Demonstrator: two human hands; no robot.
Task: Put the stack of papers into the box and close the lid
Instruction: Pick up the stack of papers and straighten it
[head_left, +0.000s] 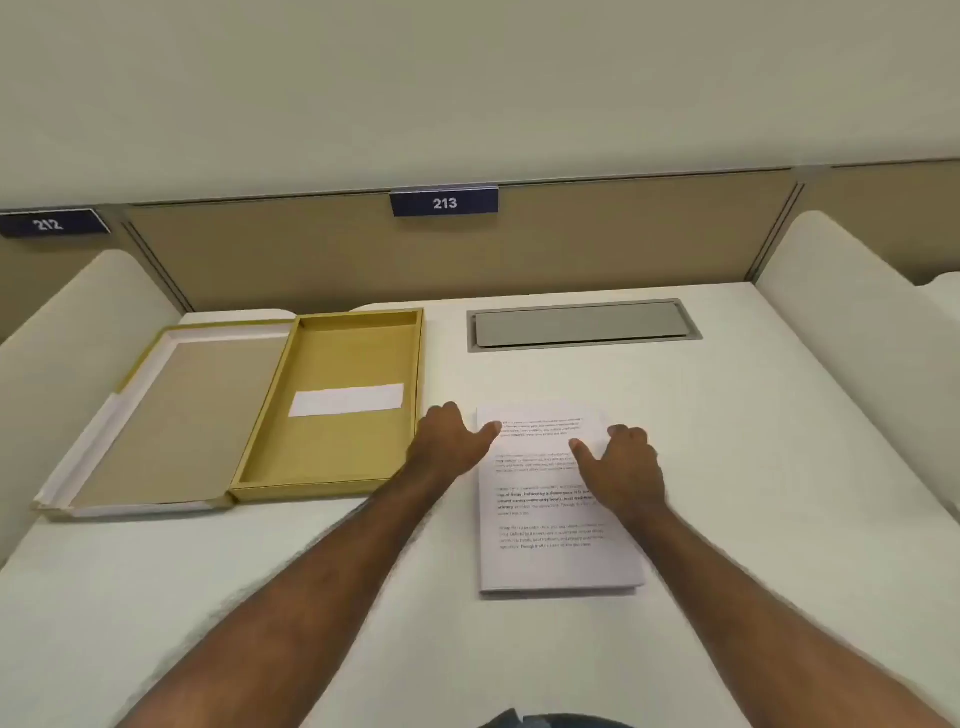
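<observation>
A stack of white printed papers lies flat on the white desk, right of centre. My left hand rests at the stack's upper left edge, thumb touching the top sheet. My right hand lies on the stack's upper right part, thumb spread over the paper and fingers curled at its right edge. Whether either hand grips the stack is unclear. To the left sits a shallow yellow box, open, with a white label strip inside. Its hinged lid is folded out flat on the left.
A grey cable hatch is set into the desk behind the papers. Tan partition walls with number plates 213 and 212 close off the back. Curved white side dividers flank the desk.
</observation>
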